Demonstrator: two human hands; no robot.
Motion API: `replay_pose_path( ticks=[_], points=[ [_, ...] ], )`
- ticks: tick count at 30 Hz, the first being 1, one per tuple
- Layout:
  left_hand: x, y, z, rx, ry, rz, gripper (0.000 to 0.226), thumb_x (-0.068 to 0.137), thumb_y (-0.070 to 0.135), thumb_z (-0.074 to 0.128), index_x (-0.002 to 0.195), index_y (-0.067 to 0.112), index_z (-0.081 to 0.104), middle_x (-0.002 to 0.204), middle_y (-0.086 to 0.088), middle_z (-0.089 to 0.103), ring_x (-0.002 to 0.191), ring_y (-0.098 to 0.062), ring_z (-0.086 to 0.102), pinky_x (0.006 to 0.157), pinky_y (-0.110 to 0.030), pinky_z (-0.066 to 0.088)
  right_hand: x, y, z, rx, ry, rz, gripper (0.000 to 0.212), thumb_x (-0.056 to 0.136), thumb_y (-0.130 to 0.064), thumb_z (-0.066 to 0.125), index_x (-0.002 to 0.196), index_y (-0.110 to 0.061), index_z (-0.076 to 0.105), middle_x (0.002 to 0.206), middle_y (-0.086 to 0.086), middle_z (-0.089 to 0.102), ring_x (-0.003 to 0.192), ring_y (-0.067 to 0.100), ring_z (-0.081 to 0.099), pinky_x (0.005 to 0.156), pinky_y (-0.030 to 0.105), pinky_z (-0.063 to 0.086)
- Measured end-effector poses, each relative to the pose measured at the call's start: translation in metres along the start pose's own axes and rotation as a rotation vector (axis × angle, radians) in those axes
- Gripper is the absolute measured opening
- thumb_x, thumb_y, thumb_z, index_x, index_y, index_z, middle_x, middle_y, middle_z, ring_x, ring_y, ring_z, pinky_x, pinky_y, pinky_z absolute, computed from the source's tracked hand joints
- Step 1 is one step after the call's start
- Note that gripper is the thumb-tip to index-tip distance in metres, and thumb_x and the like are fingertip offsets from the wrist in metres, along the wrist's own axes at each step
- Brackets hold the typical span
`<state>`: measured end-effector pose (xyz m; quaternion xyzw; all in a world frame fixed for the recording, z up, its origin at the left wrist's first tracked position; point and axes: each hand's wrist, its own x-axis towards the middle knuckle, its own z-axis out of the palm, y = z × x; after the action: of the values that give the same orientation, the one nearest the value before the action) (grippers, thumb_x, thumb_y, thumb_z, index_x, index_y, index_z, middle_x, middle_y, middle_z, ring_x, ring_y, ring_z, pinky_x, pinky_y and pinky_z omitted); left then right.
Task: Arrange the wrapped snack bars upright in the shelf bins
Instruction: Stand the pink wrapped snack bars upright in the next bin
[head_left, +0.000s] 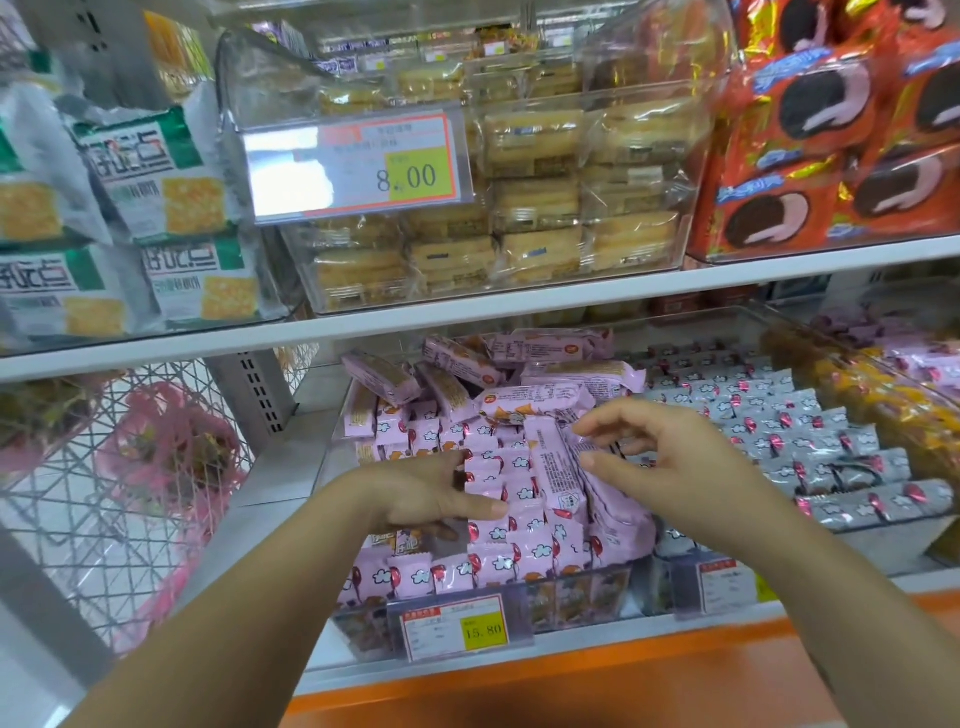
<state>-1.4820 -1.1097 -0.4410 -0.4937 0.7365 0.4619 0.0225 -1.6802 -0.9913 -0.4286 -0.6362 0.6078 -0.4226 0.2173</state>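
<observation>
Pink snack bars (498, 525) fill the clear bin (597, 582) on the lower shelf (571, 642), behind the yellow price tag (462, 626).

Status of work:
- Front and middle of the bin: bars stand upright in tight rows. This section appears done.
- Back of the bin: a loose pile (498, 374) of bars lies flat and crosswise on top of the rows. This section is not yet sorted.
- Centre right: one long bar (556, 467) stands on end but leans, with a slanted stack of bars beside it toward the right wall. These need straightening.
- The neighbouring bin of silver bars (779, 436) to the right already shows even rows, front to back.

Hand state:
- Left hand (431, 493): released, fingers and thumb straight, resting against the left side of the upright rows. It grasps nothing.
- Right hand (654, 452): released, fingers loosely bent and spread, tips just beside the leaning bar. Contact with the bar cannot be confirmed, and nothing is held.

Estimate: roughly half of the pink bin is in order. Remaining work is to bring down the rear pile, stand each bar on end and close the gaps in the rows.
</observation>
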Motion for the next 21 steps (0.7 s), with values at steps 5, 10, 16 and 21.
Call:
replay_pose_path(
  ticks=[5, 10, 16, 21],
  points=[
    [-0.013, -0.002, -0.006, 0.036, 0.011, 0.053, 0.099, 0.076, 0.055, 0.060, 0.151, 0.014, 0.009, 0.155, -0.006, 0.023, 0.124, -0.017, 0.048, 0.095, -0.019, 0.043, -0.001, -0.007, 0.000, -0.019, 0.073, -0.036, 0.013, 0.086, -0.020, 0.066, 0.089, -0.032, 0.065, 0.091, -0.023, 0.064, 0.087, -0.011, 0.056, 0.071, 0.006, 0.043],
    [-0.051, -0.021, -0.022, 0.022, 0.380, 0.248, 0.058, 0.085, 0.045, 0.059, 0.136, 0.024, 0.044, 0.131, 0.011, 0.053, 0.105, -0.005, 0.059, 0.094, -0.030, 0.049, -0.005, -0.033, 0.004, -0.014, 0.048, -0.090, 0.014, 0.086, -0.018, 0.066, 0.087, -0.031, 0.065, 0.091, -0.017, 0.065, 0.086, -0.006, 0.058, 0.075, 0.007, 0.046],
    [-0.097, -0.070, -0.019, -0.338, 0.787, 0.409, 0.019, 0.091, 0.021, 0.059, 0.102, 0.037, 0.059, 0.105, 0.014, 0.064, 0.097, 0.003, 0.059, 0.078, -0.011, 0.044, 0.012, -0.080, 0.040, 0.098, -0.269, 0.006, 0.016, 0.086, -0.030, 0.065, 0.102, -0.029, 0.065, 0.103, -0.013, 0.066, 0.093, 0.001, 0.064, 0.090, 0.029, 0.052],
    [-0.097, -0.102, -0.014, -0.520, 0.883, 0.386, 0.018, 0.092, 0.017, 0.057, 0.109, 0.020, 0.060, 0.099, 0.012, 0.064, 0.096, -0.002, 0.060, 0.068, -0.001, 0.042, 0.041, -0.099, 0.087, 0.273, -0.548, 0.255, 0.028, 0.089, -0.034, 0.059, 0.115, -0.024, 0.055, 0.124, -0.006, 0.056, 0.113, 0.011, 0.056, 0.098, 0.029, 0.048]
  ],
)
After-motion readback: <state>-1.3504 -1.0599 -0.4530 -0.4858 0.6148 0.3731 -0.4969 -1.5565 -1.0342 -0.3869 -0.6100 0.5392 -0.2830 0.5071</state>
